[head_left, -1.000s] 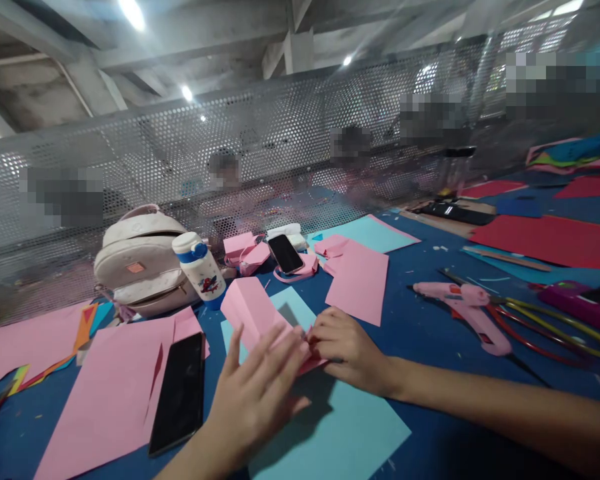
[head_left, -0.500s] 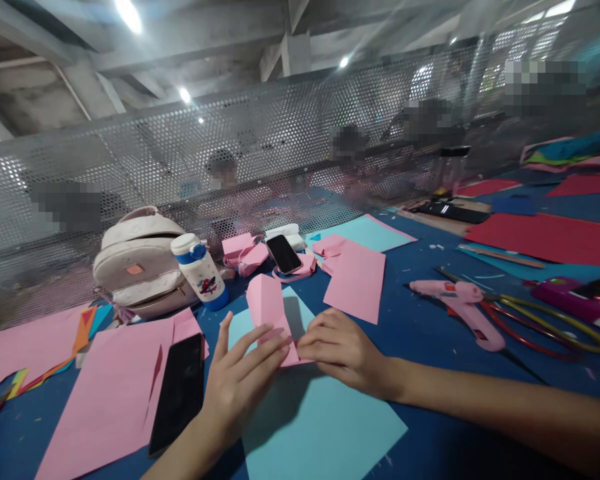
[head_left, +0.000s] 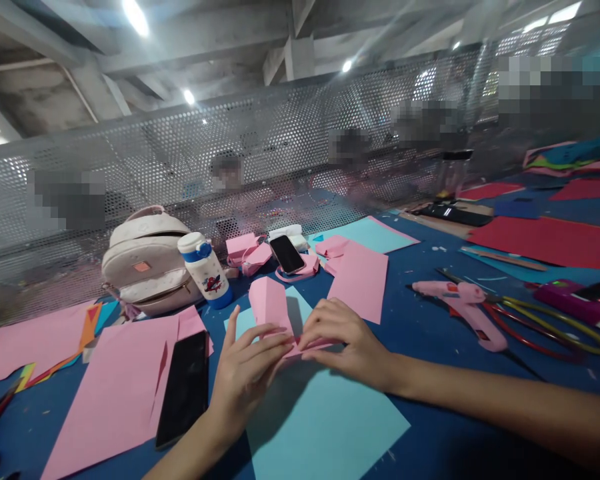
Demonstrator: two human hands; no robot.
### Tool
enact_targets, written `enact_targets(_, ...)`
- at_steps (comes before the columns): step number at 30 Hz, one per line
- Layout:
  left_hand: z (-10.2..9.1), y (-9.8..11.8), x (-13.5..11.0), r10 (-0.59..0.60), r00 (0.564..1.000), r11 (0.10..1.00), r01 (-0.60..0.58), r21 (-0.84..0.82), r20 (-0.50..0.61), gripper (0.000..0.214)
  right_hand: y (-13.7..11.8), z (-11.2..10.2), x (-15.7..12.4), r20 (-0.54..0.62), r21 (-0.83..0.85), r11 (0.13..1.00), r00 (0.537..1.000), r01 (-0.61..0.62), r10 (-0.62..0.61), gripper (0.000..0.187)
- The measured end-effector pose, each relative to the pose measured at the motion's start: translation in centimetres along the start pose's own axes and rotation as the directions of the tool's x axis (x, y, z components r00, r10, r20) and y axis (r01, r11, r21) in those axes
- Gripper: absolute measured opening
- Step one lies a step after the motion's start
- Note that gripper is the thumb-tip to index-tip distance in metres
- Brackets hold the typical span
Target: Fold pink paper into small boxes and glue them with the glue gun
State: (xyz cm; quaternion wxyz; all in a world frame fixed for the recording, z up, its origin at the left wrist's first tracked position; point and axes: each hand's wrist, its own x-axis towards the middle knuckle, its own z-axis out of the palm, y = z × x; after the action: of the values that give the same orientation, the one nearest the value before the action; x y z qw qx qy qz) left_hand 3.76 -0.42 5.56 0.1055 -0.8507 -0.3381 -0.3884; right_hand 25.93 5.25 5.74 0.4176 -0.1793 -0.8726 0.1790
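A folded piece of pink paper [head_left: 269, 303] stands partly upright over a light blue sheet [head_left: 330, 427] on the table. My left hand [head_left: 253, 367] grips its near left side, with several fingers laid across the front and one finger raised; the thumb is hidden. At the paper's lower right, my right hand [head_left: 343, 340] pinches a low flap between thumb and fingertips. The fingertips of both hands nearly meet at the fold. Left of my left hand lies a black phone [head_left: 184, 390], partly on a large pink sheet [head_left: 115, 387].
Behind stand a cream backpack [head_left: 147, 267], a white and blue bottle [head_left: 207, 270] and a second phone [head_left: 287, 254] among small pink paper pieces. To the right lie a pink glue gun [head_left: 467, 307], scissors [head_left: 550, 323] and red paper [head_left: 545, 240]. A perforated metal screen [head_left: 280, 133] borders the table.
My right hand has shifted slightly, its fingers now more extended and the pink flap lifted a little. My left hand stays on the paper. The view has moved slightly.
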Motion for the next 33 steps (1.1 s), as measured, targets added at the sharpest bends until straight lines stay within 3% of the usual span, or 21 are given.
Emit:
enact_targets(5,0.1,-0.5,-0.6,-0.04,0.999,0.999,0.04,-0.016,-0.021,0.028,-0.9,-0.5,1.5,0.102,-0.044,0.996,0.992,-0.076,0.08,0.028)
enact_targets(8,0.0,-1.3,-1.3,-0.087,0.996,0.996,0.086,-0.034,-0.029,0.041,-0.9,-0.4,2.0,0.134,-0.064,0.996,0.988,-0.064,0.072,0.03)
enact_targets(12,0.1,-2.1,-2.3,-0.225,0.974,0.966,0.22,-0.135,-0.024,0.057,-0.8,-0.2,2.3,0.113,-0.099,0.995,0.993,-0.03,0.041,0.031)
enact_targets(16,0.6,-1.8,-2.8,-0.377,0.926,0.877,0.37,-0.308,0.039,0.061,-1.0,0.0,2.3,0.099,-0.155,0.988,0.995,0.009,0.006,0.021)
enact_targets(21,1.1,-1.5,-3.2,-0.417,0.905,0.814,0.414,-0.406,0.086,0.048,-1.3,0.2,2.4,0.088,-0.231,0.972,0.996,0.044,-0.024,0.016)
enact_targets(26,1.1,-1.2,-3.1,-0.455,0.889,0.795,0.431,-0.428,0.05,0.037,-1.3,0.3,2.5,0.077,-0.291,0.956,0.997,0.027,-0.005,0.011)
enact_targets(33,1.0,-0.8,-3.0,-0.533,0.846,0.748,0.485,-0.453,0.027,0.024,-1.6,0.8,2.1,-0.011,-0.205,0.96,0.981,-0.191,0.193,0.021)
